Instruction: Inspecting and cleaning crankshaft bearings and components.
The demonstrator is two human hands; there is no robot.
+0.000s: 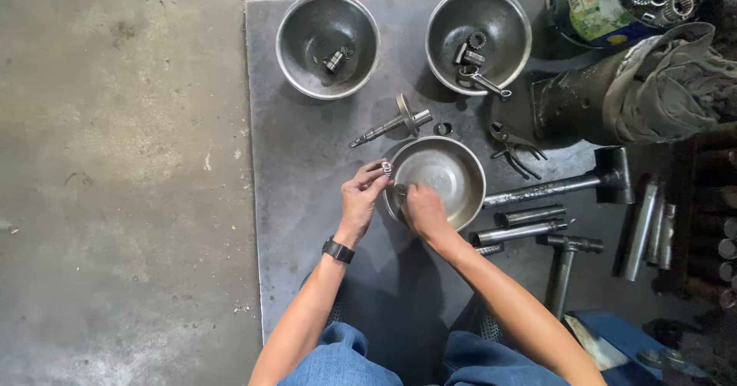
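My left hand (361, 199), with a black watch on the wrist, pinches a small metal ring-shaped part (387, 169) at the near steel bowl's (461, 173) left rim. My right hand (421, 209) reaches into the same bowl at its near-left edge, fingers closed; whether it grips a small part is hidden. The bowl rests on a dark metal plate (299, 163) on the floor.
Two more steel bowls (307, 25) (507, 14) at the plate's far edge hold small metal parts. A shaft with a flange (393, 123), a small ring (442, 129), pliers (513, 146), a hammer (568, 186), rods (522, 225) and a cloth-wrapped piece (652, 87) lie around.
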